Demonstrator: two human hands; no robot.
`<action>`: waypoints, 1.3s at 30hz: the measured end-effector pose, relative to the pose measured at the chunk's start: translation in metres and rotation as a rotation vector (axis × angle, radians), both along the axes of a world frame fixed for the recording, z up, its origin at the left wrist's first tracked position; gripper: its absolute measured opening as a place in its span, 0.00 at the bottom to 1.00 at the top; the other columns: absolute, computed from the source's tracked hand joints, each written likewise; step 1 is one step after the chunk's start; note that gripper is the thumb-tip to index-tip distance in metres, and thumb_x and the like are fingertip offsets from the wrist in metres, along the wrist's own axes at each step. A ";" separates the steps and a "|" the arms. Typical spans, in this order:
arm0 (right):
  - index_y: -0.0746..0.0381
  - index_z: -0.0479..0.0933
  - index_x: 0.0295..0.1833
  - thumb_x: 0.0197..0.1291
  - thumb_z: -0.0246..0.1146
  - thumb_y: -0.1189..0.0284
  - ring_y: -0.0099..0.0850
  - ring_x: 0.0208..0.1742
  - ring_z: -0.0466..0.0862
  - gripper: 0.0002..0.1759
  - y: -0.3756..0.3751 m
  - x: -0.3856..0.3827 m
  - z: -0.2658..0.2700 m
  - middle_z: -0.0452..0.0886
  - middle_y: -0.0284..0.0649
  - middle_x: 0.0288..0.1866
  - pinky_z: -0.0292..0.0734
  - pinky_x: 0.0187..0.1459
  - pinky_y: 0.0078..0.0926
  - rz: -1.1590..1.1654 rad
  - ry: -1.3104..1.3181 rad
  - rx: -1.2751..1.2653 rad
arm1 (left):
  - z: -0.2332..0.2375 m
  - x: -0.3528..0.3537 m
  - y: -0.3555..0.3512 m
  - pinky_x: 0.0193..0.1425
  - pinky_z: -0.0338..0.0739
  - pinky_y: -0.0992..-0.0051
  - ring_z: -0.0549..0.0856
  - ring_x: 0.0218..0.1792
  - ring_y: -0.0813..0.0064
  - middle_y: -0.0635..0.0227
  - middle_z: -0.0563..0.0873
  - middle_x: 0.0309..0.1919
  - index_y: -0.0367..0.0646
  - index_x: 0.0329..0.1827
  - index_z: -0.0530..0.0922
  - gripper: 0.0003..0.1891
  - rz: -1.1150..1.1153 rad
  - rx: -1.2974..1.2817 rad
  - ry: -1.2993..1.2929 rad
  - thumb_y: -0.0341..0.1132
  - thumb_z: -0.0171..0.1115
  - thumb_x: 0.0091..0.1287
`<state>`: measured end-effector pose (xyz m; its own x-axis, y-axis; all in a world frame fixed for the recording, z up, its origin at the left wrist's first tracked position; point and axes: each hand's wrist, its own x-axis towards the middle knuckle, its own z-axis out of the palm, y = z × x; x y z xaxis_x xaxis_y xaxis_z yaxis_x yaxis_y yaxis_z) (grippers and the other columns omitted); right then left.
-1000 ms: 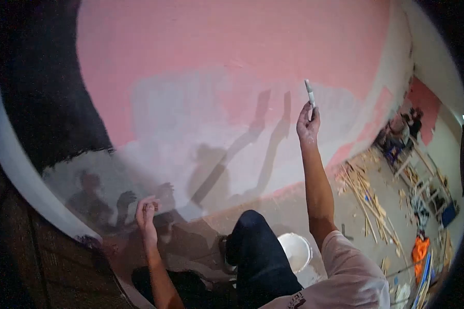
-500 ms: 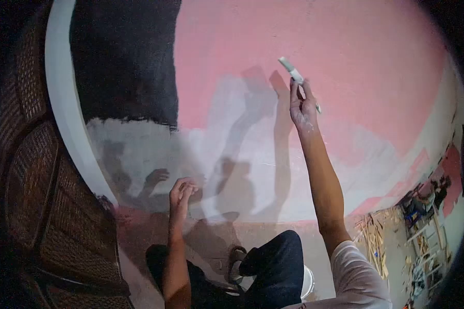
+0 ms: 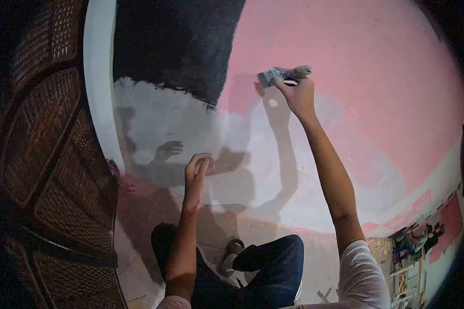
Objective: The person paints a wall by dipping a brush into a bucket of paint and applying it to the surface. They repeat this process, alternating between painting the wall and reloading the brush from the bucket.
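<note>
My right hand (image 3: 300, 98) is closed around a paintbrush (image 3: 284, 75), thumb and fingers near the bristle end. The brush lies almost level, its pale bristles pointing left and close over the pink part of the wall (image 3: 314, 46), with its handle end to the right. A shadow of the hand and brush falls on the wall just below. Lower and to the left, my left hand (image 3: 197, 177) is raised before the grey-white lower wall with fingers loosely bent and nothing in them.
A black painted area (image 3: 175, 46) meets the pink at the upper left, with a ragged lower edge. Along the left stands dark woven furniture (image 3: 41, 139) beside a white vertical strip (image 3: 99, 67). My bent knees and a sandalled foot (image 3: 231, 253) are below. Clutter (image 3: 410, 247) lies at the far right.
My right hand has turned the brush from steeply tilted to nearly level and brought it nearer the black area. My view has shifted, and my left hand appears slightly higher and farther right.
</note>
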<state>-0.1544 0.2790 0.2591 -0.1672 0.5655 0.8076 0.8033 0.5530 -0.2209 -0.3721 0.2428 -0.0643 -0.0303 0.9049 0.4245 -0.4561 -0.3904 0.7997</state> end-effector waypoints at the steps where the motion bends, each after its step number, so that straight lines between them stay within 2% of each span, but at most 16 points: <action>1: 0.69 0.88 0.50 0.65 0.73 0.72 0.33 0.42 0.91 0.12 0.001 -0.008 -0.001 0.91 0.46 0.47 0.86 0.49 0.31 0.007 -0.064 0.071 | 0.001 -0.005 0.000 0.54 0.82 0.70 0.87 0.46 0.73 0.64 0.88 0.47 0.38 0.58 0.81 0.14 0.019 -0.020 -0.014 0.39 0.58 0.80; 4: 0.60 0.88 0.52 0.61 0.74 0.72 0.41 0.39 0.91 0.14 0.003 -0.024 -0.006 0.89 0.44 0.47 0.87 0.45 0.35 0.019 -0.261 0.291 | 0.004 -0.014 0.002 0.54 0.81 0.70 0.88 0.45 0.72 0.64 0.89 0.47 0.38 0.58 0.82 0.15 0.059 -0.057 -0.035 0.40 0.57 0.80; 10: 0.54 0.83 0.64 0.57 0.71 0.76 0.44 0.54 0.87 0.26 0.016 -0.004 -0.015 0.86 0.40 0.57 0.86 0.49 0.43 -0.099 -0.562 0.314 | 0.007 -0.021 -0.004 0.57 0.79 0.70 0.86 0.51 0.73 0.65 0.88 0.48 0.39 0.58 0.82 0.15 0.007 -0.085 -0.020 0.40 0.57 0.81; 13: 0.51 0.83 0.65 0.57 0.71 0.78 0.43 0.56 0.86 0.28 0.017 -0.002 -0.026 0.86 0.42 0.56 0.86 0.52 0.41 -0.126 -0.591 0.318 | 0.005 -0.021 -0.004 0.59 0.78 0.70 0.86 0.51 0.73 0.65 0.88 0.48 0.39 0.58 0.82 0.14 -0.006 -0.094 -0.047 0.40 0.57 0.81; 17: 0.52 0.83 0.64 0.59 0.68 0.76 0.44 0.59 0.86 0.25 0.037 0.022 -0.101 0.86 0.44 0.59 0.86 0.55 0.41 -0.151 -0.698 0.029 | 0.009 -0.020 -0.004 0.61 0.78 0.69 0.86 0.53 0.72 0.64 0.88 0.49 0.40 0.58 0.82 0.14 -0.046 -0.147 -0.017 0.39 0.57 0.81; 20: 0.55 0.83 0.62 0.60 0.68 0.74 0.46 0.60 0.86 0.23 0.035 0.020 -0.134 0.87 0.45 0.58 0.84 0.58 0.42 0.066 -0.714 -0.087 | 0.014 -0.018 -0.007 0.62 0.78 0.67 0.85 0.54 0.71 0.63 0.87 0.50 0.39 0.58 0.82 0.14 -0.057 -0.154 -0.041 0.39 0.57 0.80; 22: 0.56 0.84 0.61 0.59 0.68 0.75 0.47 0.60 0.86 0.22 0.040 0.022 -0.130 0.88 0.45 0.57 0.84 0.59 0.42 0.128 -0.639 -0.105 | 0.013 -0.020 -0.006 0.62 0.78 0.67 0.85 0.54 0.70 0.62 0.87 0.50 0.38 0.58 0.81 0.14 -0.047 -0.142 -0.060 0.39 0.58 0.80; 23: 0.57 0.84 0.60 0.58 0.70 0.76 0.48 0.59 0.86 0.22 0.041 0.017 -0.110 0.88 0.46 0.58 0.83 0.60 0.43 0.050 -0.534 -0.138 | 0.011 -0.022 -0.006 0.62 0.79 0.66 0.85 0.54 0.70 0.62 0.87 0.50 0.38 0.58 0.81 0.14 -0.039 -0.126 -0.057 0.39 0.58 0.80; 26: 0.56 0.85 0.62 0.58 0.71 0.77 0.48 0.56 0.88 0.24 0.044 0.017 -0.036 0.88 0.47 0.57 0.83 0.56 0.42 -0.131 -0.497 0.242 | -0.005 -0.019 0.003 0.63 0.79 0.65 0.86 0.54 0.69 0.62 0.87 0.50 0.38 0.58 0.81 0.15 -0.030 -0.114 -0.063 0.40 0.58 0.81; 27: 0.54 0.84 0.64 0.59 0.70 0.77 0.46 0.56 0.88 0.25 0.024 -0.005 -0.015 0.88 0.46 0.58 0.84 0.55 0.40 -0.119 -0.373 0.241 | -0.010 -0.018 0.004 0.64 0.79 0.65 0.86 0.54 0.69 0.62 0.87 0.50 0.38 0.58 0.81 0.15 -0.029 -0.118 -0.068 0.40 0.58 0.81; 30: 0.51 0.85 0.64 0.61 0.67 0.77 0.44 0.54 0.88 0.25 0.026 -0.006 -0.011 0.87 0.45 0.58 0.86 0.50 0.35 -0.153 -0.497 0.489 | -0.006 -0.019 0.002 0.62 0.79 0.66 0.86 0.54 0.69 0.62 0.88 0.50 0.38 0.58 0.81 0.15 -0.030 -0.127 -0.032 0.41 0.59 0.80; 32: 0.52 0.85 0.62 0.60 0.66 0.77 0.46 0.53 0.88 0.23 0.055 0.018 -0.074 0.86 0.46 0.57 0.86 0.51 0.37 -0.251 -0.540 0.239 | 0.000 -0.012 0.002 0.60 0.78 0.67 0.86 0.53 0.70 0.62 0.88 0.49 0.39 0.58 0.81 0.16 -0.034 -0.129 -0.072 0.42 0.60 0.80; 34: 0.56 0.85 0.58 0.60 0.64 0.79 0.49 0.52 0.87 0.21 0.071 0.024 -0.156 0.86 0.48 0.57 0.84 0.54 0.42 -0.242 -0.671 0.061 | 0.004 -0.016 -0.003 0.59 0.78 0.68 0.86 0.53 0.71 0.62 0.88 0.49 0.39 0.59 0.81 0.16 -0.040 -0.145 -0.075 0.42 0.60 0.79; 35: 0.55 0.85 0.59 0.61 0.66 0.75 0.48 0.52 0.87 0.20 0.069 0.023 -0.192 0.86 0.47 0.55 0.84 0.53 0.44 -0.134 -0.672 0.037 | 0.007 -0.017 -0.006 0.59 0.78 0.68 0.86 0.53 0.71 0.62 0.88 0.49 0.39 0.58 0.81 0.16 -0.048 -0.160 -0.060 0.42 0.60 0.79; 36: 0.53 0.85 0.59 0.62 0.67 0.71 0.47 0.53 0.86 0.19 0.066 0.020 -0.210 0.87 0.47 0.53 0.85 0.52 0.46 -0.028 -0.673 0.016 | 0.010 -0.016 -0.007 0.58 0.78 0.68 0.86 0.53 0.71 0.62 0.88 0.49 0.39 0.58 0.81 0.15 -0.058 -0.172 -0.047 0.41 0.60 0.79; 39: 0.56 0.87 0.56 0.59 0.69 0.71 0.47 0.53 0.86 0.18 0.054 0.006 -0.188 0.88 0.47 0.50 0.84 0.52 0.46 0.075 -0.566 -0.112 | 0.004 -0.020 -0.009 0.61 0.78 0.68 0.86 0.53 0.71 0.63 0.89 0.49 0.39 0.58 0.81 0.14 -0.046 -0.214 -0.010 0.40 0.59 0.80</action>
